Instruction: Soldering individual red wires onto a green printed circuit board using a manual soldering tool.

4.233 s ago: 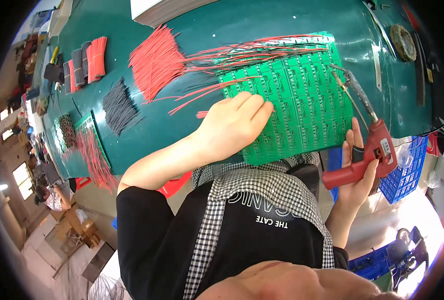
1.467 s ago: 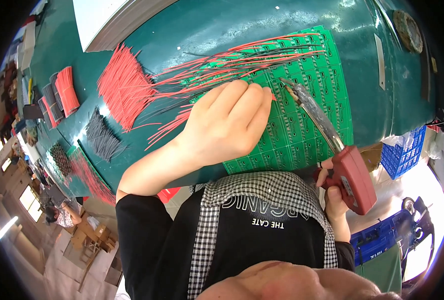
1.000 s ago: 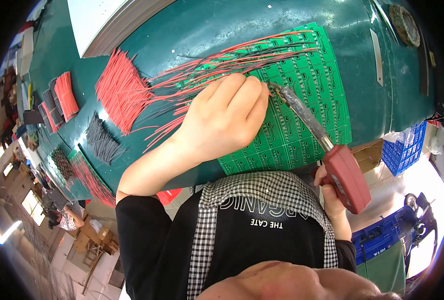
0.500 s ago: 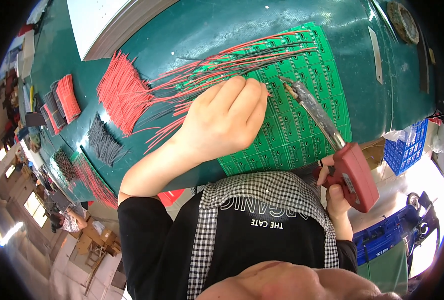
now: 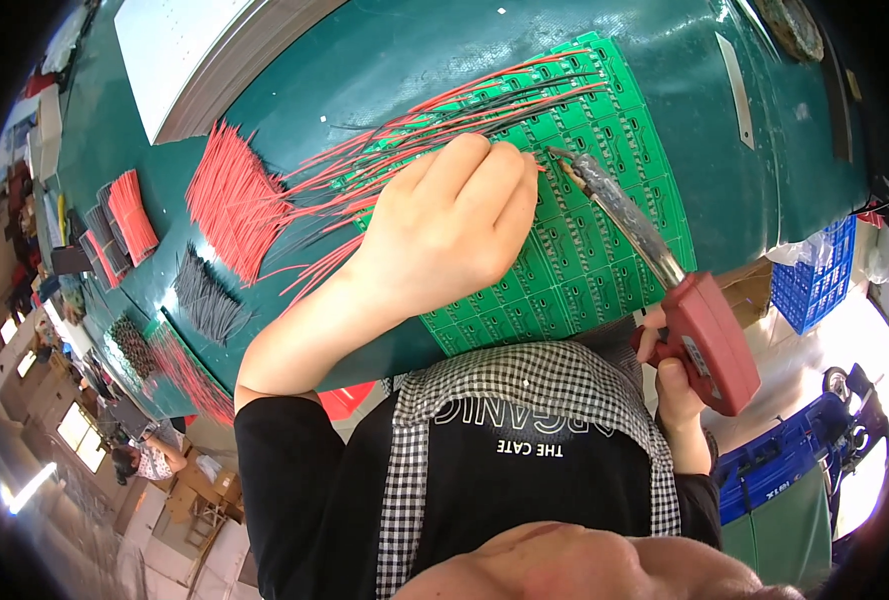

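A large panel of green circuit boards [image 5: 605,255] lies on the table in front of me. Over it, my left hand [image 5: 450,225] is closed in a pinch, back of the hand up. A short red wire end [image 5: 541,169] pokes out past its fingers, which hide the rest of that wire. My right hand [image 5: 677,390] grips the handle of a red soldering gun [image 5: 710,340], and the gun's dark tip sits close to the wire end, above the boards. Whether they touch I cannot tell. Long red and black wires [image 5: 475,110] stretch across the panel's far left part, beyond my left hand.
Left of the panel lie a heap of red wires [image 5: 230,205] and a smaller heap of black wires [image 5: 208,300]. Farther left are tied wire bundles [image 5: 133,218] and a wired board [image 5: 190,370]. A metal strip [image 5: 735,90] lies right; a blue crate [image 5: 813,275] stands beyond the table edge.
The soldering gun's tip has come nearer to the wire end at my left fingers. My left hand keeps its pinch. The whole view has shifted slightly.
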`<state>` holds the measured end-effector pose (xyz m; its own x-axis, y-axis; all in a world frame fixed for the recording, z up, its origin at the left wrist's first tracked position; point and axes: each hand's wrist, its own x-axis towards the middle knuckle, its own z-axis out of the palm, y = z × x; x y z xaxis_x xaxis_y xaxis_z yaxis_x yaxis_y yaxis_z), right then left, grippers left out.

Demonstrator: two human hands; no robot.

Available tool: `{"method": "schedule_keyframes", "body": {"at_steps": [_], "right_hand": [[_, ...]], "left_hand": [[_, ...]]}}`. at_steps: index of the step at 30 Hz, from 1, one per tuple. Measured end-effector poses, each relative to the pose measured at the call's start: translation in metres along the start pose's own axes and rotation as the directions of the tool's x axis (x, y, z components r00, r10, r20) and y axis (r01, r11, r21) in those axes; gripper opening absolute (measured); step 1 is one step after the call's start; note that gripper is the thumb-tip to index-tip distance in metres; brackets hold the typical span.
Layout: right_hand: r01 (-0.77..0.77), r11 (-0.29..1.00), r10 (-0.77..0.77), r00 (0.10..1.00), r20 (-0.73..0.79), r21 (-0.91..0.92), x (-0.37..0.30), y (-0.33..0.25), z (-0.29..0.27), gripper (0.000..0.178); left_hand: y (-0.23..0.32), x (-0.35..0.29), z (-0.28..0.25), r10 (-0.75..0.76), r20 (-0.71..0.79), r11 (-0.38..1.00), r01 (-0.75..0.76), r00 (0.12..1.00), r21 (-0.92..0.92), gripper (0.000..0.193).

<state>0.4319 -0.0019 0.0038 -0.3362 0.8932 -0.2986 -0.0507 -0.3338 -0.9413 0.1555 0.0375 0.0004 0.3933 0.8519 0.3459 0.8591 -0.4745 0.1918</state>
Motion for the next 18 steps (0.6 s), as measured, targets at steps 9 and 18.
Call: {"method": "schedule_keyframes", "body": {"at_steps": [9, 18], "right_hand": [[0.041, 0.791, -0.089, 0.995, -0.050, -0.610, -0.014, 0.021, -0.015, 0.059], [0.065, 0.966, -0.056, 0.998, 0.041, -0.248, -0.010, 0.014, -0.011, 0.064]], "left_hand": [[-0.001, 0.001, 0.000, -0.014, 0.042, 0.999, 0.015, 0.999, -0.031, 0.030], [-0.011, 0.001, 0.011, 0.118, -0.120, 0.993, -0.115, 0.986, 0.024, 0.013]]}}
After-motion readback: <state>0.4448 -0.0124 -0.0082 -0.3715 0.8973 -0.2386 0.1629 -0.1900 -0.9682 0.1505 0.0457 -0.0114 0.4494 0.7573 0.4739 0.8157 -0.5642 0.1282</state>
